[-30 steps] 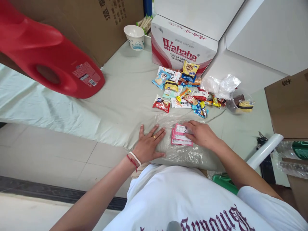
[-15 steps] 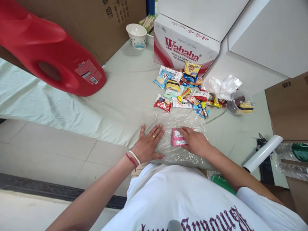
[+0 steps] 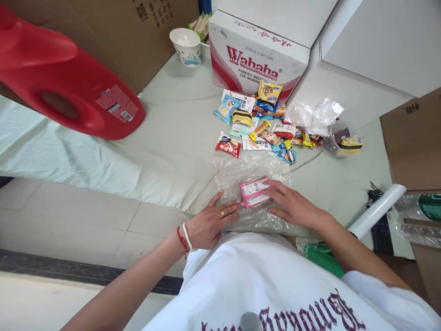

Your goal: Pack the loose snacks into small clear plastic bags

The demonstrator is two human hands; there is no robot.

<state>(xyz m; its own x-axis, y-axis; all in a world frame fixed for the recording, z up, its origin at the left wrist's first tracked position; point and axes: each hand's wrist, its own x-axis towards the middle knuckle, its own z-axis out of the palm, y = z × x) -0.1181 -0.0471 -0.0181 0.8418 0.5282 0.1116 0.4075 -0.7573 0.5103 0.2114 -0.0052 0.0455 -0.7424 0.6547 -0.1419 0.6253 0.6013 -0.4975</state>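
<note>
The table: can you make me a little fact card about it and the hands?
Left hand: at the left edge of the pink packets
Right hand: at their right side
Under packets: clear plastic
Snacks: loose heap beyond the plastic
Tub: clear, more snacks inside
Box: behind the snacks
Jug: red, far left
Cup: white, left of the box

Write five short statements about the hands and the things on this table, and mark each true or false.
1. The pink-and-white packaging lies on clear plastic. True.
2. The white beaded bracelet is on the right wrist. False: that bracelet circles the left wrist.
3. The right hand is at the packaging's edge. True.
4. The white cup lies tipped over. False: the cup stands upright.
5. The Wahaha box stands behind the scattered snacks. True.
</note>
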